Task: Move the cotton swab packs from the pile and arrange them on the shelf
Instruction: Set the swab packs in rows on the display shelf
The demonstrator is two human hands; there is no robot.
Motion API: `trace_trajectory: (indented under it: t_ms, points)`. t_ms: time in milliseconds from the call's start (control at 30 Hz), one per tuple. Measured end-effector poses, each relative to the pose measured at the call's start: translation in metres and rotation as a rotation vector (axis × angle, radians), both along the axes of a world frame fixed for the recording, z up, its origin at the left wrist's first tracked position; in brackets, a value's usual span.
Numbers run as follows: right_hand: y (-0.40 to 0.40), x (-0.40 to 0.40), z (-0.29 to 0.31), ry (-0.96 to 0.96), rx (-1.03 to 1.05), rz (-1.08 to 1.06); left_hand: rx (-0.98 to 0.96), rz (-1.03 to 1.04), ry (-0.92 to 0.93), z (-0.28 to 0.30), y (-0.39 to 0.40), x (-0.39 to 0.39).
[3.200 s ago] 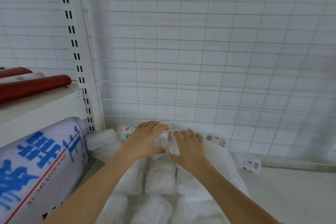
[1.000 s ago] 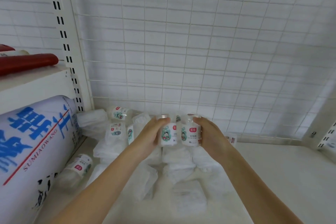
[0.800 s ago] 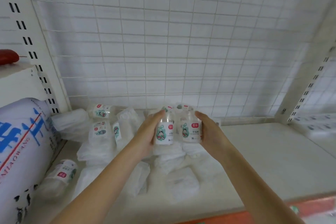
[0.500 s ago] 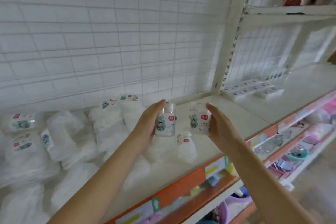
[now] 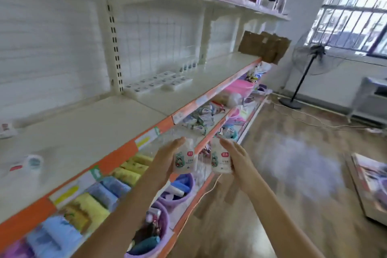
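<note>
My left hand [image 5: 166, 159] holds one clear cotton swab pack [image 5: 185, 160] with a red tag and a cartoon label. My right hand [image 5: 238, 160] holds a second, similar pack [image 5: 221, 161]. Both packs are upright, side by side, in the air in front of the shelf's orange front edge [image 5: 125, 151]. On the white shelf [image 5: 83, 130], a row of small upright packs [image 5: 189, 65] stands far back beside flat packs [image 5: 159, 81]. One loose pack [image 5: 33, 162] lies at the left of the shelf. The view is motion-blurred.
Lower shelves hold yellow and blue cloths [image 5: 92, 205], purple baskets [image 5: 178, 190] and mixed goods. A cardboard box [image 5: 263, 46] sits at the shelf's far end. A standing fan [image 5: 310, 63] and cables lie on the wooden floor at the right.
Both hands lifted a pack each from the pile and carried them right, out past the shelf edge. The view swung right; the pile is out of sight.
</note>
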State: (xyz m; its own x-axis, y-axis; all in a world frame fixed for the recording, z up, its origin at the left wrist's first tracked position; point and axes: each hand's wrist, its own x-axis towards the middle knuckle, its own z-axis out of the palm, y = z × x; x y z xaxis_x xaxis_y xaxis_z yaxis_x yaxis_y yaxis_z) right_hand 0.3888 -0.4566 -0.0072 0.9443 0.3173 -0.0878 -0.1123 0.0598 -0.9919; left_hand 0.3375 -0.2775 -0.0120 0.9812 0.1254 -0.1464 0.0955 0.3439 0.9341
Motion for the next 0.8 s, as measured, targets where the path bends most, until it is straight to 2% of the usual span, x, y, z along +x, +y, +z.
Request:
trace_trajectory:
  t_ms: [133,300,500,800]
  points:
    - [-0.057,0.025,-0.01,-0.042,-0.038,-0.058,0.111,0.011,0.011,-0.01,-0.036,0.038]
    - [-0.092,0.086,-0.015,-0.094,-0.105,-0.102,0.158,0.011,0.01,-0.01,-0.054,0.102]
    - [-0.093,0.195,-0.008,-0.152,-0.099,-0.03,0.207,0.024,-0.033,-0.003,-0.052,0.207]
    - [-0.077,0.381,0.026,-0.208,-0.128,0.107,0.289,0.099,-0.083,0.027,-0.031,0.408]
